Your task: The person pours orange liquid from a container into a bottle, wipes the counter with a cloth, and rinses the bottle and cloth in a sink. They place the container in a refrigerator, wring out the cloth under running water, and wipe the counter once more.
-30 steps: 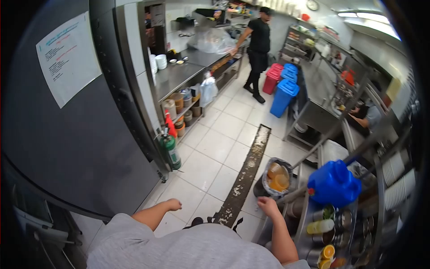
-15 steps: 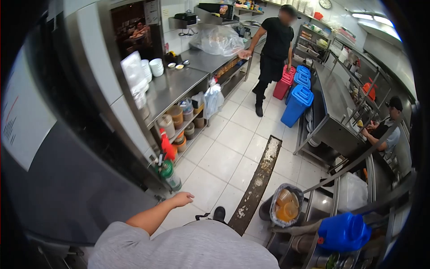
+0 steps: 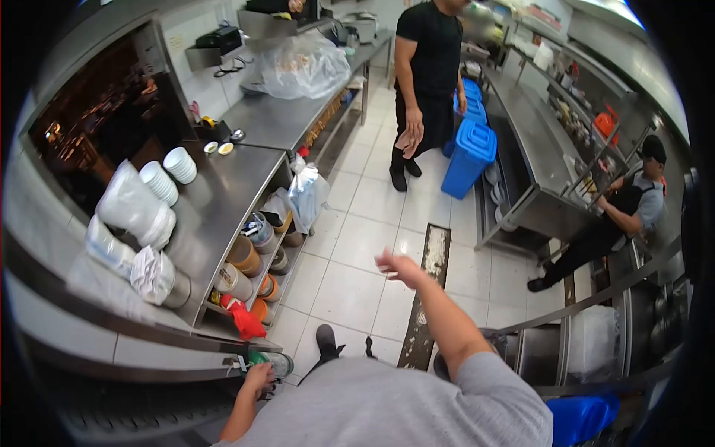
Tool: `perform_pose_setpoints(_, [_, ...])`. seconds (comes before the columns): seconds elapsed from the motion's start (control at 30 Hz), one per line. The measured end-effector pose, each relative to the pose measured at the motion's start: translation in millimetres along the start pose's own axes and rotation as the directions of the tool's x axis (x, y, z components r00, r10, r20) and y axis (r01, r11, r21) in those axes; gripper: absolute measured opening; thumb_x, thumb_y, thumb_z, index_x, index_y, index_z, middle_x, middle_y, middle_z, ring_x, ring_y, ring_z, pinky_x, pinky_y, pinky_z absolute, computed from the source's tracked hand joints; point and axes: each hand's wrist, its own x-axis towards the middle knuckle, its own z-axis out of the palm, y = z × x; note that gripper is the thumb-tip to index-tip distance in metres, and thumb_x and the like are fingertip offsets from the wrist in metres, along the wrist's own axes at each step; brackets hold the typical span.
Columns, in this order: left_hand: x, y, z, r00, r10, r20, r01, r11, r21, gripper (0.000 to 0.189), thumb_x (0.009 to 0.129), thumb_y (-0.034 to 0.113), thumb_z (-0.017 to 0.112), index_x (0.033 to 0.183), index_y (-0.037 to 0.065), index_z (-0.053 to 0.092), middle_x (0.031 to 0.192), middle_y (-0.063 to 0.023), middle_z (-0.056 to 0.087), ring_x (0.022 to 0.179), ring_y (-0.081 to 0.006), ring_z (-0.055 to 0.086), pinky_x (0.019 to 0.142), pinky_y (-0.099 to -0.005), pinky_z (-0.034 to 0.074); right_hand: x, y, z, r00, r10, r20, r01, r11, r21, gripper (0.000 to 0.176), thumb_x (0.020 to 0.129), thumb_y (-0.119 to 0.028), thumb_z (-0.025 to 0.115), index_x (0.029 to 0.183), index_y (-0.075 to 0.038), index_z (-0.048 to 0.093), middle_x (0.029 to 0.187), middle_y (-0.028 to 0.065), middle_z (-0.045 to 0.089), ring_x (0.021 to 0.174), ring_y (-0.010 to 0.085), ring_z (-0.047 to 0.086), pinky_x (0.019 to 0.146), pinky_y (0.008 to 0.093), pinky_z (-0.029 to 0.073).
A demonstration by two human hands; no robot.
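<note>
My right hand [image 3: 400, 268] is stretched out ahead over the tiled floor, slightly blurred, its fingers apart with nothing in them. At my left side, my left hand [image 3: 258, 378] hangs low with loose fingers. It overlaps the green cylinder [image 3: 277, 363] by the door frame in this view, and no object shows in its grasp. Just beyond the cylinder, a red cloth or bag [image 3: 243, 319] hangs at the end of the steel counter [image 3: 242, 167].
Stacked white bowls [image 3: 179, 165] stand on the left counter, tubs [image 3: 244, 255] beneath. A person in black [image 3: 428, 74] stands ahead beside blue bins [image 3: 469, 156]. Another person [image 3: 633, 201] works at the right. A dirty floor drain [image 3: 436, 257] runs along the aisle.
I have moved forward into the kitchen and my view has turned. My right hand has come into view; my left hand has dropped back beside the green cylinder. The person in black is nearer.
</note>
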Motion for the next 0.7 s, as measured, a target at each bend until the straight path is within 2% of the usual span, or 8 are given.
perform_pose_setpoints(0.03, [7.9, 34.3, -4.6, 0.998, -0.039, 0.056, 0.042, 0.997, -0.061, 0.067, 0.091, 0.062, 0.050, 0.129, 0.007, 0.053, 0.106, -0.0077, 0.063, 0.097, -0.0245, 0.061, 0.075, -0.0412, 0.050, 0.3, -37.2, 3.2, 0.955, -0.056, 0.291, -0.100, 0.862, 0.496, 0.096, 0.083, -0.081, 0.034, 0.142, -0.006, 0.042, 0.146, 0.0153, 0.042, 0.128, 0.0346, 0.044, 0.103, 0.0499, 0.037])
perform_pose_setpoints(0.07, [24.2, 76.0, -7.6, 0.991, -0.029, 0.132, 0.056, 0.977, -0.204, 0.076, 0.089, 0.068, 0.044, 0.133, 0.006, 0.048, 0.108, -0.0082, 0.061, 0.100, -0.0240, 0.060, 0.077, -0.0415, 0.049, -4.7, -69.2, 11.4, 0.912, -0.271, 0.310, -0.023, 0.718, 0.695, 0.104, 0.078, -0.085, 0.030, 0.145, -0.005, 0.035, 0.150, 0.0173, 0.034, 0.134, 0.0343, 0.036, 0.108, 0.0505, 0.032])
perform_pose_setpoints(0.13, [101.5, 136.0, -11.3, 0.910, 0.082, 0.406, 0.094, 0.914, -0.395, 0.091, 0.086, 0.077, 0.034, 0.142, 0.006, 0.037, 0.120, -0.0123, 0.058, 0.110, -0.0249, 0.056, 0.088, -0.0458, 0.044, -18.8, -131.2, 15.5, 0.830, -0.518, 0.207, 0.059, 0.452, 0.890, 0.114, 0.073, -0.089, 0.028, 0.148, -0.003, 0.027, 0.154, 0.0201, 0.025, 0.142, 0.0338, 0.025, 0.113, 0.0520, 0.025])
perform_pose_setpoints(0.17, [80.8, 209.6, 5.3, 0.935, 0.177, 0.308, -0.066, 0.939, -0.339, 0.093, 0.086, 0.078, 0.030, 0.146, 0.007, 0.033, 0.132, -0.0145, 0.053, 0.118, -0.0243, 0.051, 0.096, -0.0447, 0.040, -22.9, -155.9, 12.8, 0.811, -0.569, 0.136, 0.102, 0.367, 0.925, 0.116, 0.072, -0.089, 0.029, 0.147, -0.001, 0.027, 0.154, 0.0208, 0.024, 0.143, 0.0337, 0.022, 0.114, 0.0529, 0.022])
perform_pose_setpoints(0.43, [167.5, 574.7, 78.6, 0.669, 0.398, 0.628, -0.385, 0.908, -0.165, 0.085, 0.093, 0.071, 0.022, 0.147, 0.006, 0.032, 0.139, -0.0149, 0.048, 0.126, -0.0253, 0.046, 0.101, -0.0406, 0.039, 30.4, -239.7, -73.5, 0.704, -0.660, -0.263, 0.409, 0.074, 0.909, 0.111, 0.077, -0.078, 0.048, 0.147, 0.003, 0.020, 0.155, 0.0244, 0.016, 0.144, 0.0364, 0.016, 0.116, 0.0555, 0.015])
perform_pose_setpoints(0.5, [186.9, 629.5, 100.5, 0.619, 0.479, 0.623, -0.422, 0.871, -0.251, 0.085, 0.093, 0.071, 0.021, 0.147, 0.006, 0.031, 0.140, -0.0157, 0.047, 0.127, -0.0262, 0.046, 0.101, -0.0419, 0.039, 66.6, -243.2, -110.1, 0.664, -0.510, -0.546, 0.553, -0.155, 0.818, 0.113, 0.075, -0.081, 0.045, 0.148, 0.001, 0.017, 0.154, 0.0207, 0.020, 0.144, 0.0339, 0.018, 0.116, 0.0543, 0.018])
perform_pose_setpoints(0.53, [201.1, 648.9, 109.7, 0.596, 0.488, 0.637, -0.419, 0.866, -0.272, 0.086, 0.093, 0.071, 0.020, 0.147, 0.006, 0.030, 0.140, -0.0160, 0.046, 0.127, -0.0276, 0.046, 0.101, -0.0429, 0.039, 87.8, -245.5, -132.4, 0.628, -0.477, -0.616, 0.636, -0.142, 0.759, 0.113, 0.076, -0.079, 0.047, 0.149, 0.000, 0.012, 0.155, 0.0204, 0.015, 0.145, 0.0343, 0.015, 0.117, 0.0544, 0.016])
perform_pose_setpoints(0.7, [254.5, 715.2, 117.3, 0.649, 0.391, 0.653, -0.276, 0.920, -0.277, 0.087, 0.092, 0.072, 0.019, 0.148, 0.006, 0.027, 0.141, -0.0170, 0.045, 0.126, -0.0286, 0.046, 0.101, -0.0444, 0.039, 194.5, -305.8, -244.9, 0.593, -0.472, -0.653, 0.678, -0.144, 0.721, 0.115, 0.075, -0.079, 0.050, 0.150, -0.001, 0.009, 0.157, 0.0189, 0.007, 0.146, 0.0335, 0.006, 0.117, 0.0533, 0.011])
